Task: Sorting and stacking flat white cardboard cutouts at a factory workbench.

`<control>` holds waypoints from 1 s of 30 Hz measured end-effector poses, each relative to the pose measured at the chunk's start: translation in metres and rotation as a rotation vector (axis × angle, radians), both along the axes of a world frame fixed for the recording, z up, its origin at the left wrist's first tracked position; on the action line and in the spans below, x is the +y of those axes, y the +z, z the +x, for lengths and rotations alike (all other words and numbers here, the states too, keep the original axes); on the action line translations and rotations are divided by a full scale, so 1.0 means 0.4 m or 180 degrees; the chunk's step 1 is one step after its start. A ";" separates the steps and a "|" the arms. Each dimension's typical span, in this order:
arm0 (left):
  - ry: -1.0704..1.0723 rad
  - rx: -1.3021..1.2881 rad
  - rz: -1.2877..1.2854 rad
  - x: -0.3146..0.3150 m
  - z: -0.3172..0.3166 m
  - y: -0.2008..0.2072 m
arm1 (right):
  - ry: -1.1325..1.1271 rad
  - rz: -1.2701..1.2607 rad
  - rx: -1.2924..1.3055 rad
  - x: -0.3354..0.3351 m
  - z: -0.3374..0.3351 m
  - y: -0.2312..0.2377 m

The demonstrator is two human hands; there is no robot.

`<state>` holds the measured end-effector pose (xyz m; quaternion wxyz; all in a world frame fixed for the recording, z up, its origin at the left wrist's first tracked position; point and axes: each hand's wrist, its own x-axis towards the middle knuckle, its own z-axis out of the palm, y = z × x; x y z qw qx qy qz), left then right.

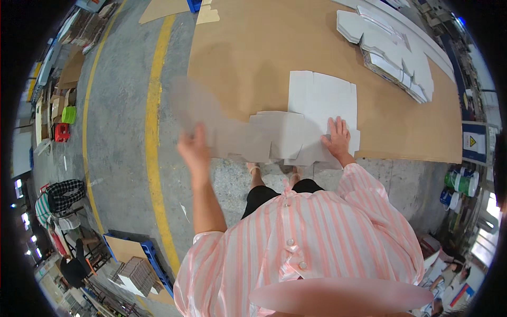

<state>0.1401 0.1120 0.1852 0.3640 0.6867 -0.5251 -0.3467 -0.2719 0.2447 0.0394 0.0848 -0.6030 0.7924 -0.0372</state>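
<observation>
A flat white die-cut carton blank (322, 94) with flaps lies near the front edge of a broad brown cardboard surface. My right hand (338, 141) rests palm down on its lower right part, fingers apart. A greyish panel (227, 134), smeared by motion, reaches left from the blank; whether it is joined to the blank I cannot tell. My left hand (194, 150) is at the panel's lower left edge. Its fingers are blurred, so a grip on the panel cannot be made out.
A stack of white carton blanks (393, 53) lies at the far right of the brown cardboard surface (406, 127). Yellow lines (154, 105) mark the grey floor on the left. A blue pallet (153, 261) with cardboard stands lower left. Paint-type buckets (465, 182) stand at right.
</observation>
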 end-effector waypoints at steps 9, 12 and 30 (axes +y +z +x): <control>-0.2636 -0.4062 -0.1448 0.339 -0.653 -0.061 | 0.0285 0.0526 -0.0188 0.009 0.009 -0.002; -0.2608 -0.3583 -0.1804 0.323 -0.651 -0.036 | -0.0047 0.0076 -0.0504 0.022 -0.064 -0.076; 0.1199 0.2940 0.0378 -0.009 0.227 -0.305 | 0.0063 0.0129 -0.0104 0.026 -0.045 0.015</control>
